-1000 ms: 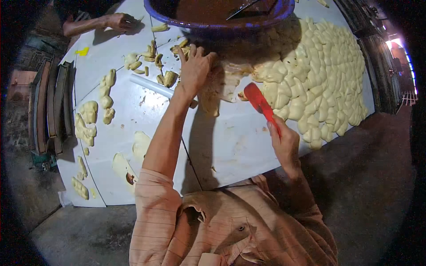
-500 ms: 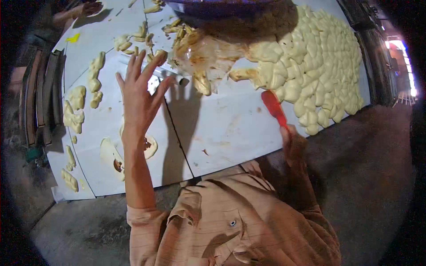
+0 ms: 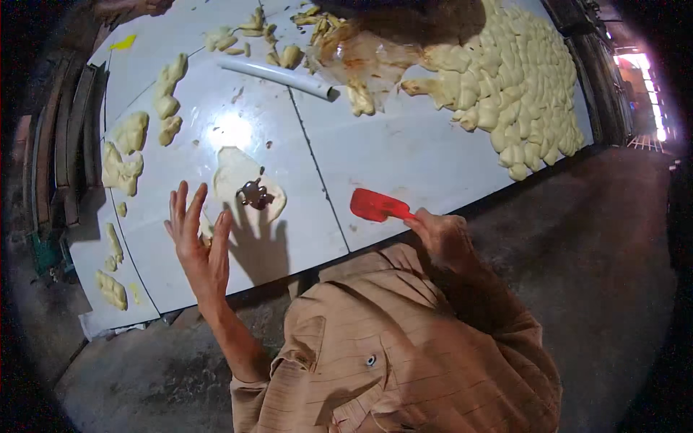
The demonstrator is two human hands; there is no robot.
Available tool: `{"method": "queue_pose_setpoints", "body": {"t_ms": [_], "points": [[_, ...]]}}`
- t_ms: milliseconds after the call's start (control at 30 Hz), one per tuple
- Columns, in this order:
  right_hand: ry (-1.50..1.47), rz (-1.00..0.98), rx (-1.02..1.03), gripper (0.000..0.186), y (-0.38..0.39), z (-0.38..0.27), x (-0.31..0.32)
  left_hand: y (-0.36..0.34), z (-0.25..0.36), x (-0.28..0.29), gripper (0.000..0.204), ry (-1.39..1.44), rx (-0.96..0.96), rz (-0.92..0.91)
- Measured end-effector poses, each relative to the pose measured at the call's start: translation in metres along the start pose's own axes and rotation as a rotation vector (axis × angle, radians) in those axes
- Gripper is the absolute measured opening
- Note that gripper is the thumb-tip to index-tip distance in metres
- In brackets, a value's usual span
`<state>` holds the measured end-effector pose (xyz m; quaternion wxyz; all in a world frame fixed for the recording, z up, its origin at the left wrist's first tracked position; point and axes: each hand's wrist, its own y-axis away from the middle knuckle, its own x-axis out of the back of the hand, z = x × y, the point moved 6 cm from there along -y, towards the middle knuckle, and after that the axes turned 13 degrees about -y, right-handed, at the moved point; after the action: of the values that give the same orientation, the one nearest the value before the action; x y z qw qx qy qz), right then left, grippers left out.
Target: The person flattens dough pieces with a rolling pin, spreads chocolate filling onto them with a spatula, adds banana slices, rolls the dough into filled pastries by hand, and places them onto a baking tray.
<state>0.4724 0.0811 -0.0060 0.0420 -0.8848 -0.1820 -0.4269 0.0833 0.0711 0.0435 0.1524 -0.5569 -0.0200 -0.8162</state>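
My left hand (image 3: pixel 201 249) is raised over the near left part of the white table (image 3: pixel 317 238), its fingers spread and nothing in it. In my right hand (image 3: pixel 446 239) is the handle of a red spatula (image 3: pixel 377 206), its flat blade pointing left over the table's near edge. Between the two hands, farther in, lies a flattened piece of pale dough (image 3: pixel 229 169) topped with a glossy dark brown filling (image 3: pixel 255 195). Another bit of dough beside my left fingers is mostly hidden by them.
A mass of pale dough lumps (image 3: pixel 523 94) covers the right side. Smaller dough pieces (image 3: pixel 166 86) lie along the left. A white tube (image 3: pixel 278 78) rests near a brown-smeared plastic sheet (image 3: pixel 372 54). A yellow scrap (image 3: pixel 123 42) lies far left; dark racks (image 3: pixel 66 137) stand beyond.
My left hand has drawn back toward me from the tube. My right hand has carried the red spatula left, away from the dough lumps. The filled dough piece now shows more fully.
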Motion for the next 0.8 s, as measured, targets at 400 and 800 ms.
{"method": "queue_pose_setpoints", "body": {"t_ms": [400, 800], "points": [[-0.581, 0.031, -0.390, 0.036, -0.058, 0.007, 0.115, 0.064, -0.089, 0.036, 0.043, 0.118, 0.203, 0.070], [0.762, 0.407, 0.265, 0.050, -0.232, -0.045, 0.140, 0.066, -0.029, 0.017, 0.049, 0.083, 0.115, -0.038]]}}
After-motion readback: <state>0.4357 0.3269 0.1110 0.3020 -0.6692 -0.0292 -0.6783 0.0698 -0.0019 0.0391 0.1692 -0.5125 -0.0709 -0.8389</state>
